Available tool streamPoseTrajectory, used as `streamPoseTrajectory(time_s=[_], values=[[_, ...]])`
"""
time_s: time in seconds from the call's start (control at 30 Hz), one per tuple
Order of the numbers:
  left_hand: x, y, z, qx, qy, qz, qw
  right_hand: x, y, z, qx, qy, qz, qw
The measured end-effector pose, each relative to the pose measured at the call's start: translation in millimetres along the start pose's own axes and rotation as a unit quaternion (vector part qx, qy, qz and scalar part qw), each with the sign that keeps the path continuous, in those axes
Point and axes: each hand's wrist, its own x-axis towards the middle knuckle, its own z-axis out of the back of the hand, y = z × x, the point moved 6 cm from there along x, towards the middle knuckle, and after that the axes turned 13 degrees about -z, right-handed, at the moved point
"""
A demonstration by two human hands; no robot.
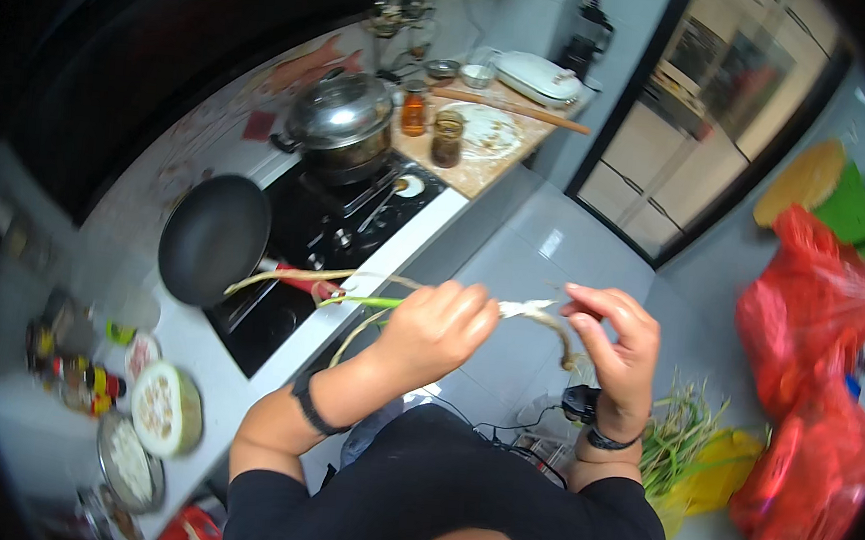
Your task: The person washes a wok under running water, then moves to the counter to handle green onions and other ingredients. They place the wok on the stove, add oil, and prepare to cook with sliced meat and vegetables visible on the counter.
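Observation:
My left hand (444, 320) is closed around a scallion (524, 307), held across in front of my body above the floor. Its white end sticks out to the right of the fist. A brownish strip of outer skin curls down from that end. On the other side, a green leaf and long dry yellowish leaves trail towards the stove. My right hand (621, 343) is just beyond the white end, thumb and forefinger slightly parted, with nothing plainly held between them. Part of the stalk is hidden inside the left fist.
A frying pan (216, 240) and a lidded steel pot (342, 124) sit on the black gas hob (314, 243). Cut winter melon (167, 408) stands on the left counter. Red plastic bags (809, 311) hang at right, beside a heap of scallion greens (681, 430).

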Motion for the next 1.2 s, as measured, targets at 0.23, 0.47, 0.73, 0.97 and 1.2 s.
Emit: streamPoseTrajectory(time_s=[0.23, 0.47, 0.73, 0.97, 1.2], values=[[-110.6, -48.7, 101.7, 0.211, 0.077, 0.183, 0.957, -5.3, 35.7, -106.6, 0.102, 0.261, 0.057, 0.958], [-239.5, -156.4, 237.5, 0.442, 0.149, 0.348, 0.813, -111.5, 151.7, -237.7, 0.125, 0.492, 0.213, 0.835], [-392.6, -273.0, 424.5, 0.526, 0.27, 0.448, 0.671, -280.5, 321.9, -385.8, 0.168, 0.643, 0.293, 0.687], [-535.8, -312.5, 519.2, 0.528, 0.344, 0.43, 0.646, -405.1, 422.2, -528.0, 0.223, 0.757, 0.21, 0.577], [-662.2, -317.0, 524.9, 0.417, 0.351, 0.472, 0.693, -497.6, 456.8, -659.9, 0.202, 0.809, 0.198, 0.516]])
